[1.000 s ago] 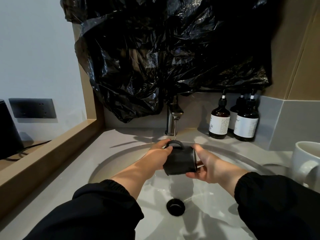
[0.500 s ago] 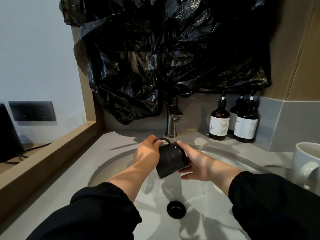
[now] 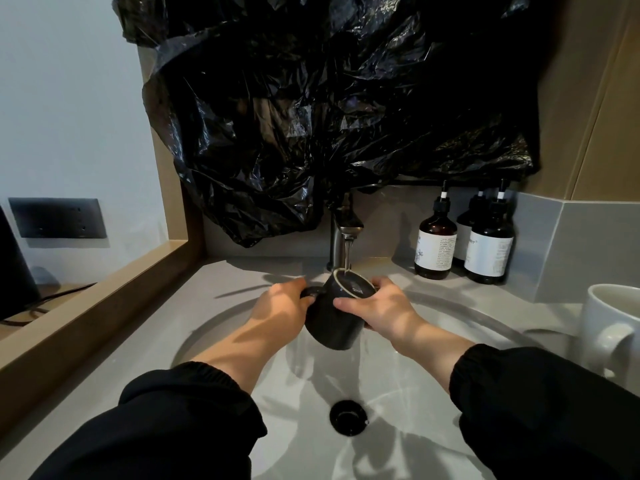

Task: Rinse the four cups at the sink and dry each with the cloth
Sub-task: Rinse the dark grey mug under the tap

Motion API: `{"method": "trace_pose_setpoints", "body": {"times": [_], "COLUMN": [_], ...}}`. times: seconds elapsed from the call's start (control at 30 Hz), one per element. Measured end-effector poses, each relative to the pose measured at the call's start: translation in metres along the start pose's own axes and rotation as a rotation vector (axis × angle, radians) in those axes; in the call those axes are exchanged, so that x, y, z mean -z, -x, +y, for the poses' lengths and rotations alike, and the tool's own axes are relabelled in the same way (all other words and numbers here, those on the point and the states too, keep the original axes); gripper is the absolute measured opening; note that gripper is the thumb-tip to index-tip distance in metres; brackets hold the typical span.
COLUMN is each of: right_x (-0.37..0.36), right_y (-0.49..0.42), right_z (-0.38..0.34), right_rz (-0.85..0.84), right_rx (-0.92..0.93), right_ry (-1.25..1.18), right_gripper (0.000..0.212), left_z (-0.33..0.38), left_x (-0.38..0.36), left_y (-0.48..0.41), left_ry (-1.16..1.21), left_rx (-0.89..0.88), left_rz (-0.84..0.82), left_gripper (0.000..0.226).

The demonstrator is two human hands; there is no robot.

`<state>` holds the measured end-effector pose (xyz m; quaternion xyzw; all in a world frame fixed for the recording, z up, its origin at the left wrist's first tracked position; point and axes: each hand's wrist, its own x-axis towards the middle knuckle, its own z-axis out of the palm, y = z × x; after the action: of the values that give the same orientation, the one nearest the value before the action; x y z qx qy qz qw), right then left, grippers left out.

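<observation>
Black ceramic, gripped from both sides: holds the cup (image 3: 334,320) straight under the tap (image 3: 341,233), tilted, mouth turned up and toward the spout. Curls the left hand (image 3: 280,306) round the handle on the side left of the tap. Clasps the body with the right hand (image 3: 377,306) on the side right of the tap, thumb laid across the near wall, fingers wrapped over the rim. Catches the water stream (image 3: 347,254) from the tap at the far edge of the rim. Hangs clear above the bowl of the sink (image 3: 242,341), with the drain (image 3: 348,417) below the tap and nearer the camera. Shows black sleeves (image 3: 194,410) pushed up both forearms. Right of the tap, against the back wall: three brown pump bottles (image 3: 434,244) with white labels, close together. Farther right of the tap, on the counter at the frame edge: a white mug (image 3: 609,323), upright, handle toward the camera. Above and behind the tap: crumpled black plastic sheeting (image 3: 311,116), its lower edge hanging to the tap's top. Far left of the tap, past a wooden ledge (image 3: 104,303): a dark socket plate (image 3: 57,218) on the pale wall.
</observation>
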<state>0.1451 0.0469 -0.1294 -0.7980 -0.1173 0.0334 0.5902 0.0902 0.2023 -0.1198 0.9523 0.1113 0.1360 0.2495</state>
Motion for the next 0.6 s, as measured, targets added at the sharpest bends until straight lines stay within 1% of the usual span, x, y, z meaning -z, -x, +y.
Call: {"method": "trace_pose_setpoints", "body": {"times": [0.1,0.17,0.23,0.33,0.43,0.5,0.53,0.6], "right_x": [-0.002,-0.004,-0.007,-0.008,-0.007,-0.006,-0.007,-0.007], "right_y": [0.001,0.000,0.001,-0.001,-0.005,-0.007,-0.008,-0.009], "right_z": [-0.001,-0.001,-0.001,-0.001,-0.001,-0.002,-0.003,-0.002], "right_rz": [0.022,0.033,0.032,0.032,0.051,0.075,0.089,0.114], "right_rx": [0.079,0.102,0.101,0.082,0.053,0.017,-0.003,-0.055], "right_ry": [0.040,0.044,0.041,0.052,0.026,0.008,-0.003,-0.048], "right_gripper": [0.058,0.051,0.051,0.055,0.057,0.058,0.062,0.077], "left_z": [-0.004,-0.007,-0.009,-0.008,-0.007,-0.006,-0.005,-0.004], "left_x": [-0.004,-0.009,-0.013,-0.015,-0.015,-0.014,-0.014,-0.013], "left_y": [-0.002,-0.005,-0.006,-0.007,-0.007,-0.005,-0.004,-0.003], "left_ry": [0.059,0.124,0.170,0.208,0.216,0.247,0.274,0.331], "left_rx": [0.034,0.047,0.055,0.088,0.077,0.044,0.032,0.011], "left_rz": [-0.037,-0.053,-0.068,-0.071,-0.050,-0.029,-0.017,-0.003], "left_gripper": [0.019,0.021,0.023,0.022,0.024,0.035,0.041,0.049]}}
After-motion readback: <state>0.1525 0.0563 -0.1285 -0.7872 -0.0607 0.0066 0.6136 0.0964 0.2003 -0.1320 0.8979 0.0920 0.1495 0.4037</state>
